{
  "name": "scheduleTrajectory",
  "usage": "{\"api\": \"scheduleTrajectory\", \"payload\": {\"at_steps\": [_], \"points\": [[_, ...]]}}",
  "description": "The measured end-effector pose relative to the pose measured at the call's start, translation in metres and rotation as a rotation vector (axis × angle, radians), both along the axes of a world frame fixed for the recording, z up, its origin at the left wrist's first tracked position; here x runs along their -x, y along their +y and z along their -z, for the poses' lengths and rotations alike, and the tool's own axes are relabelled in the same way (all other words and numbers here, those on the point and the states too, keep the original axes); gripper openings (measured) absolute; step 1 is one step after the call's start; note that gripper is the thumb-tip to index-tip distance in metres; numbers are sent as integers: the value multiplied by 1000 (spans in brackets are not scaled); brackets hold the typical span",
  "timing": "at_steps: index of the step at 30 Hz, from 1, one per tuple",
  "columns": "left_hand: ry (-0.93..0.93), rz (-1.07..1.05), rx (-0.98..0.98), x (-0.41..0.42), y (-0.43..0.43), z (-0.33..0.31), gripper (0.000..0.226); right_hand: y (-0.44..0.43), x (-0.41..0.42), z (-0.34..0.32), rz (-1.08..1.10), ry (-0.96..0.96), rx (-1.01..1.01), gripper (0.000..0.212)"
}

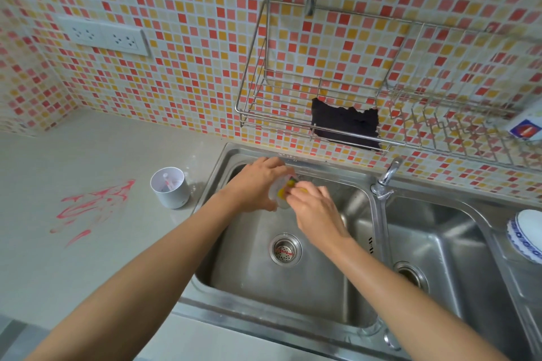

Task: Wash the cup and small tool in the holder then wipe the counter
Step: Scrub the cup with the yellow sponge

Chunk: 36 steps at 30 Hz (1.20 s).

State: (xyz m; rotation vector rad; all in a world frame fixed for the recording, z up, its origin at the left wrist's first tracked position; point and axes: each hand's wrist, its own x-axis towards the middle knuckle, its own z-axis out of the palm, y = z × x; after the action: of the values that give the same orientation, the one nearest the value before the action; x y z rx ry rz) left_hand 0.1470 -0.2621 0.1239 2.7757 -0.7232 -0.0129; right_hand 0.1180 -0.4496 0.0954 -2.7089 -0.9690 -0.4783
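Over the left sink basin (322, 287), my left hand (252, 184) grips a clear cup (278, 195) with yellow and pink marks, tilted on its side. My right hand (313, 208) holds a yellow sponge (302, 190) pressed against the cup's mouth. A white cylindrical holder (171, 189) stands on the grey counter (88, 161) left of the sink, with a small white and red tool (168, 182) inside it. Red smears (93, 205) mark the counter farther left.
A faucet (387, 179) rises between the two basins. A wire rack (322, 114) on the tiled wall holds a dark cloth (346, 126). A blue and white bowl (525, 231) sits at the right edge. A power outlet (108, 36) is on the wall.
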Motion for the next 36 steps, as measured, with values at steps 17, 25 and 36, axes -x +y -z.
{"api": "scheduleTrajectory", "payload": {"at_steps": [17, 25, 36], "points": [[72, -7, 4, -8, 8, -3, 85, 9, -2, -1, 54, 378, -248, 34], [93, -12, 76, -9, 8, -4, 89, -9, -10, -7, -55, 124, -44, 40], [126, -45, 288, 4, 7, -4, 92, -14, -2, -8, -60, -106, -142, 26]]}}
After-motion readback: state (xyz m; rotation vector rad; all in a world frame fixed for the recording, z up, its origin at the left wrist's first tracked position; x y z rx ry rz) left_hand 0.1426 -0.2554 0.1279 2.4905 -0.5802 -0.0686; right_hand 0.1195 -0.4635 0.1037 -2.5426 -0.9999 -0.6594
